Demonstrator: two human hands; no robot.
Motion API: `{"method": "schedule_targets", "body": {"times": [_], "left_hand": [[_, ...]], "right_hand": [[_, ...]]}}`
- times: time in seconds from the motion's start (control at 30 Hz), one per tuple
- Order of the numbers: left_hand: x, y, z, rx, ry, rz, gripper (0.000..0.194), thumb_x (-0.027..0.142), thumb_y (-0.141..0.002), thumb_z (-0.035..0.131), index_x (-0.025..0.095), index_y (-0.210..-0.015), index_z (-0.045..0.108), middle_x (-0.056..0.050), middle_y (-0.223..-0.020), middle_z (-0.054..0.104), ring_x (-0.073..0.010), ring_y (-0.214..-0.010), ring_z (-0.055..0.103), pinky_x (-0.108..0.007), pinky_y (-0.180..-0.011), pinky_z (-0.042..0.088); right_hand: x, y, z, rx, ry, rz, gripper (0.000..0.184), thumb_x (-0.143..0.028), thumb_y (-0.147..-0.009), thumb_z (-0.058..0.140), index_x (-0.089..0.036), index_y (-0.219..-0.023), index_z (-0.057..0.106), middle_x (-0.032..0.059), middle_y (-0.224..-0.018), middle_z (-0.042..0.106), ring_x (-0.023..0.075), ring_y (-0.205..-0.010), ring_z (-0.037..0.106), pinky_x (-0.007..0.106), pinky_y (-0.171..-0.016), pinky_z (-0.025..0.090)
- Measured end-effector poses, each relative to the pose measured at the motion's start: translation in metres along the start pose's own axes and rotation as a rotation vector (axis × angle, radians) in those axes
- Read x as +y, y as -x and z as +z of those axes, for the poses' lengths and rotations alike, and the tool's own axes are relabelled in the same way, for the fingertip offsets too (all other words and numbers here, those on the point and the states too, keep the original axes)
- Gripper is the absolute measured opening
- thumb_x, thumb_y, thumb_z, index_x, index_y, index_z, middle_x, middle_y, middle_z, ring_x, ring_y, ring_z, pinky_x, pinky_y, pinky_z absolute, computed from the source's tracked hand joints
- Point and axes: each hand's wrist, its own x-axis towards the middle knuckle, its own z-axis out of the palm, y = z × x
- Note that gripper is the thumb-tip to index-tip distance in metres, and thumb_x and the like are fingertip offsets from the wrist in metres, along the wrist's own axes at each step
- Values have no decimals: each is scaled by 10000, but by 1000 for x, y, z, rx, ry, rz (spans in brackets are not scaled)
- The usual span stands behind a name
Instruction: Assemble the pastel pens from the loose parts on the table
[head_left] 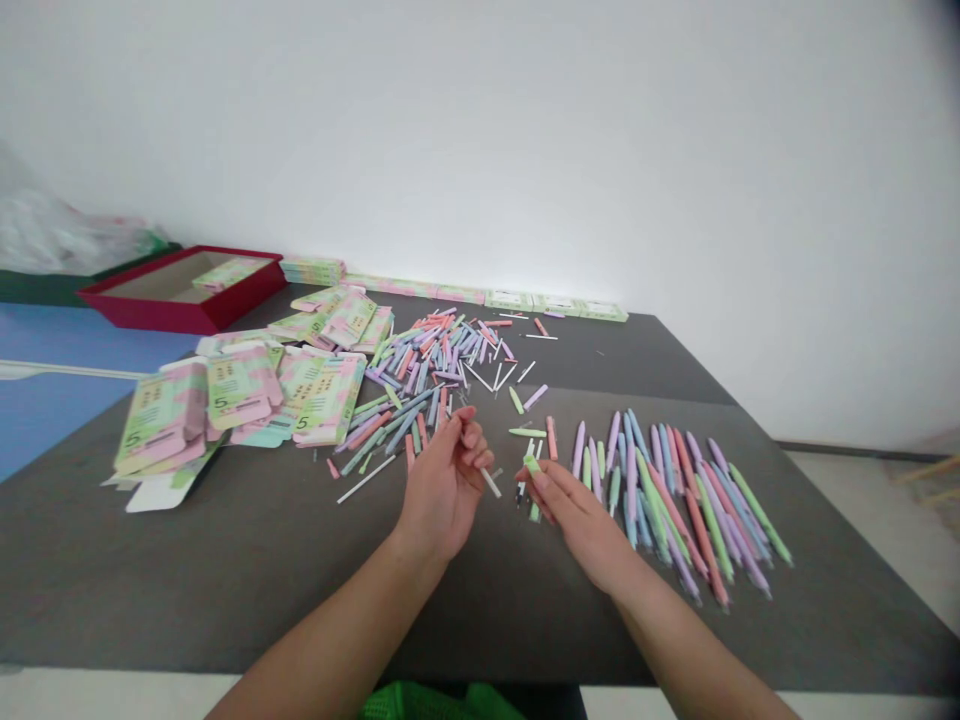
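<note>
My left hand [444,485] is in the middle of the dark table [225,560], fingers curled around a thin white pen refill [490,483] that sticks out to the right. My right hand [577,520] is just beside it, pinching a small green pen part [532,464] at the fingertips. A heap of loose pastel pen parts [427,375] lies behind my left hand. A row of assembled pastel pens [675,490] lies to the right of my right hand.
Flat pastel cardboard boxes [247,395] are piled at the left. A red tray [180,285] stands at the back left, more flat boxes [517,298] line the wall. The table's right edge drops to the floor [885,510].
</note>
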Motion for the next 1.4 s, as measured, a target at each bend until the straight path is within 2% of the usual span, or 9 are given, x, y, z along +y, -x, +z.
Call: {"method": "schedule_targets", "body": {"times": [0.13, 0.37, 0.67, 0.9, 1.03, 1.17, 1.27, 1.33, 1.4], "left_hand": [[7, -8, -3, 33, 102, 33, 71, 146, -858, 475, 129, -843, 543, 37, -676, 386, -25, -528, 346, -127, -521, 344], [-5, -2, -3, 44, -38, 117, 71, 223, -834, 529, 159, -856, 553, 38, -668, 432, -44, -543, 398, -152, -537, 381], [-23, 3, -13, 28, -573, 175, 226, 324, -856, 486, 164, -916, 634, -57, -997, 626, -156, -981, 548, -298, -937, 368], [-22, -2, -18, 64, -698, 139, 251, 349, -832, 507, 168, -929, 652, -57, -987, 641, -168, -953, 553, -295, -907, 369], [-26, 2, -18, 81, -820, 55, 271, 371, -799, 546, 167, -928, 670, -52, -920, 648, -178, -919, 546, -283, -851, 376], [-18, -8, -22, -35, -922, -37, 345, 408, -790, 547, 168, -1017, 648, -67, -962, 652, -180, -886, 565, -289, -808, 402], [6, -44, -31, -41, -1247, 75, 398, 421, -822, 478, 172, -1105, 606, -77, -996, 659, -182, -828, 593, -294, -765, 421], [27, -78, -38, 6, -1795, 197, 335, 365, -826, 462, 159, -1001, 659, -74, -954, 674, -195, -860, 591, -286, -776, 406], [44, -113, -45, 12, -2167, 130, 319, 336, -830, 435, 161, -906, 690, -72, -912, 683, -214, -880, 596, -288, -763, 403]], "right_hand": [[3, 2, 10, -28, 169, -47, 342, -436, -911, 369, -184, -827, 585, -4, -723, 549, 142, -700, 505, 240, -626, 364], [4, 5, 21, -29, 252, -98, 287, -377, -911, 377, -194, -790, 562, -4, -709, 546, 147, -684, 507, 237, -607, 358], [-1, -2, 24, 26, 233, -83, 286, -345, -898, 394, -185, -735, 566, -7, -642, 533, 137, -610, 479, 242, -543, 330], [-1, -17, 25, -21, 93, -137, 270, -303, -869, 436, -214, -1089, 564, 4, -742, 578, 164, -736, 539, 268, -639, 416], [9, -25, 30, -8, 37, -116, 287, -388, -891, 392, -194, -894, 603, -1, -663, 528, 159, -692, 516, 253, -584, 405], [23, -24, 27, 56, -30, -46, 353, -451, -893, 362, -188, -758, 554, -22, -594, 438, 124, -555, 422, 221, -464, 329], [31, -24, 18, 138, -101, -15, 352, -477, -885, 362, -191, -765, 530, -33, -585, 406, 118, -538, 402, 214, -454, 323], [35, -25, 13, 195, -130, -1, 357, -498, -875, 369, -193, -780, 528, -33, -590, 406, 119, -536, 403, 213, -455, 328], [38, -27, 9, 228, -146, 4, 366, -517, -864, 376, -194, -789, 531, -34, -589, 409, 120, -528, 403, 216, -456, 333]]}}
